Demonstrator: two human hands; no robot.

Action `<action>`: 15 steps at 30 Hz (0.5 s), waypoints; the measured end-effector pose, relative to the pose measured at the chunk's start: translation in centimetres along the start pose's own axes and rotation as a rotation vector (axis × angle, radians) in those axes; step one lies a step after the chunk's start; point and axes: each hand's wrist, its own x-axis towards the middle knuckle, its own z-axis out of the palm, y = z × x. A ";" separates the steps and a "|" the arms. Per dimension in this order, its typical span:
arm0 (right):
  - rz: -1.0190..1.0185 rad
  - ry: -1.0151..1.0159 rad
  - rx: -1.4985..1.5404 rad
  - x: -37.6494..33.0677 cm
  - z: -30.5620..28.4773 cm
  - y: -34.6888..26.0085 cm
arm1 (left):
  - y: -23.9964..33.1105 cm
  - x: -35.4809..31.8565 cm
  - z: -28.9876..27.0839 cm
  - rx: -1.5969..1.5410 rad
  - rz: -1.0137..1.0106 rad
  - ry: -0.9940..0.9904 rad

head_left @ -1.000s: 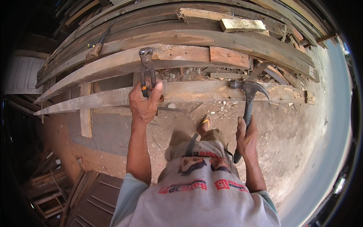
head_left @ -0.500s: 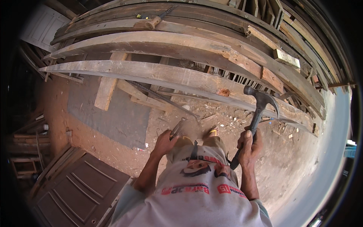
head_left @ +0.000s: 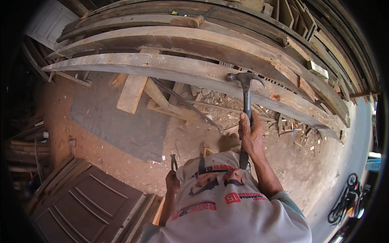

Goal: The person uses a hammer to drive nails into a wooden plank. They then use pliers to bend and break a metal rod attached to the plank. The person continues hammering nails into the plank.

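My right hand (head_left: 252, 137) is wrapped round the handle of a claw hammer (head_left: 247, 99), which points upright away from my body. Its head overlaps the nearest long wooden beam (head_left: 162, 67) in the picture; whether they touch, I cannot tell. Low beside my shirt, my left hand (head_left: 173, 182) is closed on a small dark pincer-like tool (head_left: 174, 163), whose two arms stick up past the fingers. Part of that hand is hidden by the shirt. A reddish-brown hollow (head_left: 275, 97) marks the beam to the right of the hammer.
More long beams (head_left: 194, 40) lie stacked beyond, with a wooden-handled tool (head_left: 197, 21) on top. A dark metal bar (head_left: 186, 103) slants beneath, near a short plank (head_left: 133, 95). Brown panelled doors (head_left: 89, 202) lie at lower left. A motorcycle (head_left: 348, 198) stands at the right.
The hammer has moved left with my right hand. My left hand has drawn down and back toward my side with its tool. The view has shifted, and a motorcycle now shows at the right.
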 end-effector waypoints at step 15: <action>-0.131 -0.116 -0.360 4.3 6.7 -1.7 | 24.4 2.6 1.5 0.151 0.242 0.163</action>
